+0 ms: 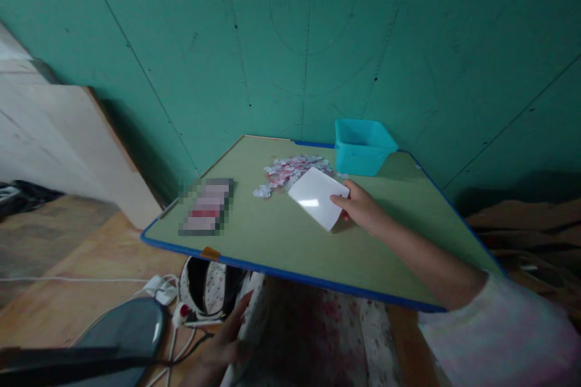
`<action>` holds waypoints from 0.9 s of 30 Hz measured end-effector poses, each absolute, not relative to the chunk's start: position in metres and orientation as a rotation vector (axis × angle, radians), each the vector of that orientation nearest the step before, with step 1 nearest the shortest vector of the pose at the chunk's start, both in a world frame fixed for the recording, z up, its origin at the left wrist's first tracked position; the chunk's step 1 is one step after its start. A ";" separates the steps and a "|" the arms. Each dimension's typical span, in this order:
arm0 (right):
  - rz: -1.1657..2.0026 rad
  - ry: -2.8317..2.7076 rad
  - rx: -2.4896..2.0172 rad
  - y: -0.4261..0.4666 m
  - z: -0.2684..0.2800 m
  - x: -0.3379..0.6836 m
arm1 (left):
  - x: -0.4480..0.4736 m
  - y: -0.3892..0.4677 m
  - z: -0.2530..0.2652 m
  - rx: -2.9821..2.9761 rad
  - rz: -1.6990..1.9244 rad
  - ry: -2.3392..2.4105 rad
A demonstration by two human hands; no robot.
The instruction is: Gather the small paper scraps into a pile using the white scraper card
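Note:
My right hand (361, 208) grips a glossy white rectangular panel (313, 196) by its right edge, thumb on top and fingers beneath. The panel is tilted above the table and reflects light. Directly behind it, a loose pile of small pink and white paper pieces (290, 170) lies on the table, partly covered from view by the panel. A turquoise plastic bin (361, 157) stands behind my right hand at the far edge. Below the table's front edge, my left hand (222, 341) is beside my lap, fingers stretched out, with nothing visible in it.
The green table (272, 242) has a blue edge and stands against a green wall (281, 42). A pixelated dark-edged rectangle (206, 207) lies at its left. On the floor are a grey stool (122, 338), white cables, a power strip (161, 289) and a spotted bag (213, 287).

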State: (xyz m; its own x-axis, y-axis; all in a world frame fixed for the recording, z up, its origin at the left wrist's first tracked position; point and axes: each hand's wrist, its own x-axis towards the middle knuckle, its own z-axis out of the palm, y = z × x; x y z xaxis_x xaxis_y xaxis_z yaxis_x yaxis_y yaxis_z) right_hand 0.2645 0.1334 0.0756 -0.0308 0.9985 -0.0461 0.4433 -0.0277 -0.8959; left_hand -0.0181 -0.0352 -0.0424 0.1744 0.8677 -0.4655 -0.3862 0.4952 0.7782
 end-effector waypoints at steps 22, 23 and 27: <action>0.692 -1.577 -1.417 0.155 0.071 0.285 | -0.007 -0.031 -0.030 0.657 0.937 1.136; 0.692 -1.595 -1.414 0.157 0.073 0.283 | -0.007 -0.031 -0.030 0.661 0.935 1.138; 0.838 -1.673 -1.343 0.152 0.078 0.285 | -0.006 -0.030 -0.034 0.622 0.940 1.165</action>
